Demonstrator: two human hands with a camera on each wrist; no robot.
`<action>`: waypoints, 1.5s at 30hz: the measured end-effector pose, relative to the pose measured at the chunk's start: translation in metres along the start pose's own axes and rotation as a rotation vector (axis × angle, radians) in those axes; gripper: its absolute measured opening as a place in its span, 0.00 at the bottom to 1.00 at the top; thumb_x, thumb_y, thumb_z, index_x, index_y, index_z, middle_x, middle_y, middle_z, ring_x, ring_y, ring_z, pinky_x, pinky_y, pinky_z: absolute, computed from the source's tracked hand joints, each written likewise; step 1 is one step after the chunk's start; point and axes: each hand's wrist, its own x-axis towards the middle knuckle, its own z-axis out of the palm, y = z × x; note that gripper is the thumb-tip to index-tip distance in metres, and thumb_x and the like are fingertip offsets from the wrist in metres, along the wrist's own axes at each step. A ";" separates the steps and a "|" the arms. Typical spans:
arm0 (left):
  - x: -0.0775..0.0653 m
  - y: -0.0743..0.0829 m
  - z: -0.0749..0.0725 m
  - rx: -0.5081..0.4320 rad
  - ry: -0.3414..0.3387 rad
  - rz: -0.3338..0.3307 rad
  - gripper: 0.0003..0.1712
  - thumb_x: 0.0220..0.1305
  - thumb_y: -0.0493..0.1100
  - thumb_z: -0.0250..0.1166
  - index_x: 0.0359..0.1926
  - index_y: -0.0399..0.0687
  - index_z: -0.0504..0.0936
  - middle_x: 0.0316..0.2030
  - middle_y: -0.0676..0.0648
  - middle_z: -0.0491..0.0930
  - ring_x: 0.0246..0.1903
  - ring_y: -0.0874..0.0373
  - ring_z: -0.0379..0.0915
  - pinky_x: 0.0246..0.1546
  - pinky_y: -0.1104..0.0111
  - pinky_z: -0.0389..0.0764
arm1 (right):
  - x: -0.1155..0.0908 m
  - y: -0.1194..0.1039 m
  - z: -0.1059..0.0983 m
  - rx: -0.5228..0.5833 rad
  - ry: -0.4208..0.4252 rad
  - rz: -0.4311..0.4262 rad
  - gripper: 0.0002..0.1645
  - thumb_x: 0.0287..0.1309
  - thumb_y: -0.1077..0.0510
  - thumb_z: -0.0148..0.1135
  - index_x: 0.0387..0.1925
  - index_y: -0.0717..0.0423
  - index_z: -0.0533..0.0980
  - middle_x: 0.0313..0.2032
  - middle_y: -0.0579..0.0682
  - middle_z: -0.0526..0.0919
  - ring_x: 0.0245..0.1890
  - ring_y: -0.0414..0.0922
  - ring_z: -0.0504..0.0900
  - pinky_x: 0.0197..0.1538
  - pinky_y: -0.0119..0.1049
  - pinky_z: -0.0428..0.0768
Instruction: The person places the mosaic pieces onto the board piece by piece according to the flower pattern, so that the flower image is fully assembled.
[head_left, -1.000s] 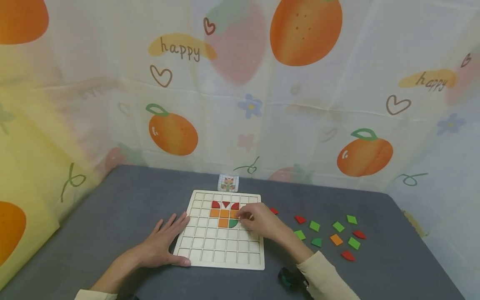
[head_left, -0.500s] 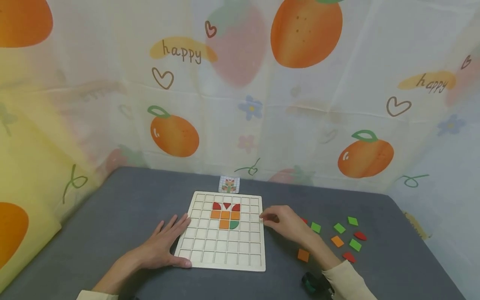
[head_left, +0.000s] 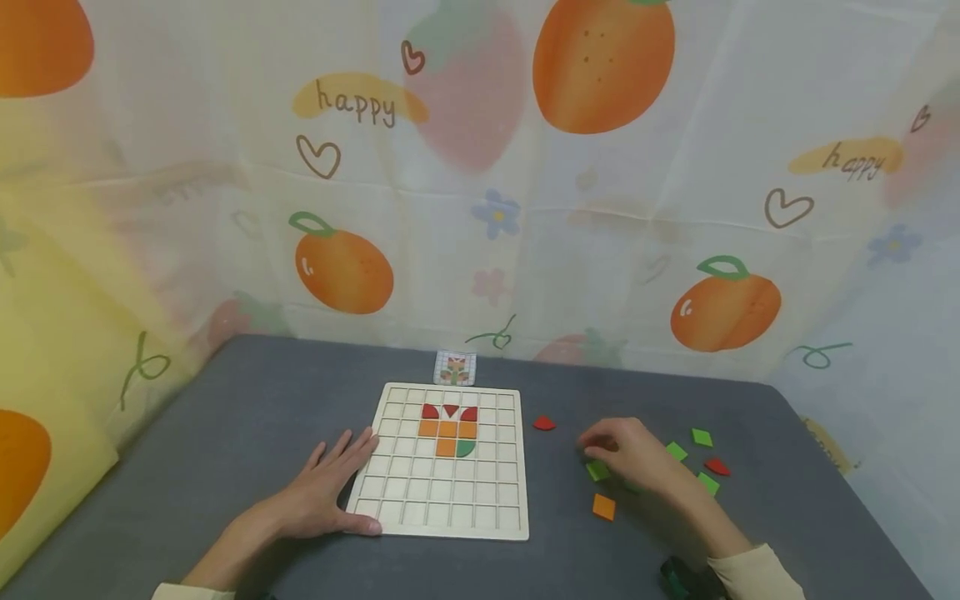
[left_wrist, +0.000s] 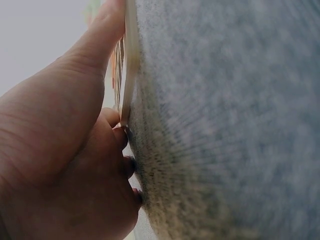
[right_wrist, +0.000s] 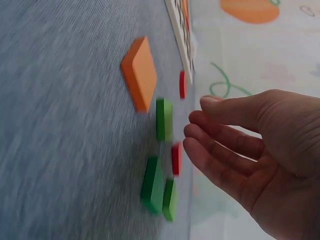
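Observation:
My left hand (head_left: 318,492) lies spread at the left edge of a white gridded board (head_left: 435,512), its thumb on the near left corner. The left wrist view shows this hand (left_wrist: 75,115) up against the board's rim. Set in the grid are red pieces (head_left: 451,410), a row of orange squares (head_left: 447,428) with one more below, and a green quarter-round piece (head_left: 466,448). Right of the board, my right hand (head_left: 630,450) hovers over loose pieces, fingers loosely bent with nothing between them. Below its fingertips is a light green diamond (head_left: 597,471); a dark green piece (right_wrist: 152,187) is close by.
A small pattern card (head_left: 454,368) lies behind the board. Around the right hand are an orange square (head_left: 603,507), a red piece (head_left: 544,423), another red piece (head_left: 717,467) and several light green diamonds (head_left: 702,437). A fruit-printed curtain (head_left: 585,275) hangs behind the dark table (head_left: 300,400).
My right hand has left the orange row on the board and moved right, over the loose pieces. The left hand stays at the board's edge, and the set pieces look the same.

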 end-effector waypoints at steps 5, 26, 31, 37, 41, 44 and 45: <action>0.000 -0.003 0.001 0.001 0.011 0.017 0.68 0.43 0.70 0.73 0.75 0.39 0.53 0.75 0.36 0.47 0.73 0.32 0.34 0.66 0.37 0.32 | -0.016 0.010 -0.008 0.020 -0.045 0.007 0.08 0.59 0.61 0.67 0.41 0.55 0.84 0.38 0.45 0.86 0.37 0.40 0.84 0.39 0.32 0.82; 0.000 0.003 -0.003 -0.002 -0.010 0.006 0.69 0.43 0.71 0.72 0.76 0.39 0.51 0.76 0.37 0.46 0.73 0.32 0.32 0.66 0.37 0.31 | -0.051 0.035 -0.017 0.064 -0.082 0.066 0.20 0.48 0.60 0.75 0.46 0.56 0.83 0.42 0.47 0.84 0.40 0.43 0.84 0.38 0.30 0.82; 0.000 0.001 -0.002 -0.007 -0.012 0.002 0.69 0.43 0.70 0.73 0.76 0.40 0.51 0.76 0.37 0.46 0.73 0.32 0.32 0.66 0.37 0.31 | -0.049 0.034 -0.015 0.054 -0.040 0.054 0.20 0.47 0.64 0.75 0.45 0.55 0.83 0.39 0.44 0.83 0.40 0.43 0.83 0.38 0.30 0.82; -0.001 0.002 -0.002 0.006 -0.006 0.005 0.69 0.44 0.70 0.73 0.76 0.40 0.51 0.76 0.37 0.46 0.73 0.32 0.33 0.66 0.36 0.32 | -0.050 0.035 -0.015 0.072 0.005 0.035 0.20 0.47 0.68 0.73 0.45 0.55 0.83 0.40 0.45 0.84 0.39 0.41 0.82 0.39 0.30 0.83; -0.001 0.003 -0.003 0.004 -0.011 0.000 0.69 0.44 0.70 0.73 0.76 0.40 0.51 0.76 0.37 0.46 0.73 0.32 0.33 0.66 0.37 0.32 | -0.049 0.034 -0.016 0.084 -0.001 0.034 0.20 0.48 0.68 0.73 0.46 0.56 0.83 0.41 0.47 0.85 0.40 0.42 0.82 0.39 0.31 0.83; -0.001 0.003 -0.003 0.000 -0.016 -0.001 0.69 0.44 0.69 0.74 0.76 0.40 0.51 0.76 0.37 0.46 0.73 0.32 0.33 0.66 0.36 0.31 | -0.048 0.031 -0.017 0.075 0.005 0.033 0.20 0.48 0.69 0.73 0.46 0.57 0.82 0.41 0.47 0.85 0.40 0.42 0.83 0.39 0.30 0.83; -0.001 0.003 -0.003 0.000 -0.017 -0.002 0.68 0.44 0.69 0.74 0.76 0.40 0.51 0.76 0.37 0.46 0.73 0.32 0.33 0.66 0.36 0.31 | -0.047 0.030 -0.018 0.072 0.008 0.034 0.21 0.48 0.69 0.73 0.46 0.57 0.82 0.41 0.47 0.85 0.40 0.43 0.83 0.39 0.30 0.83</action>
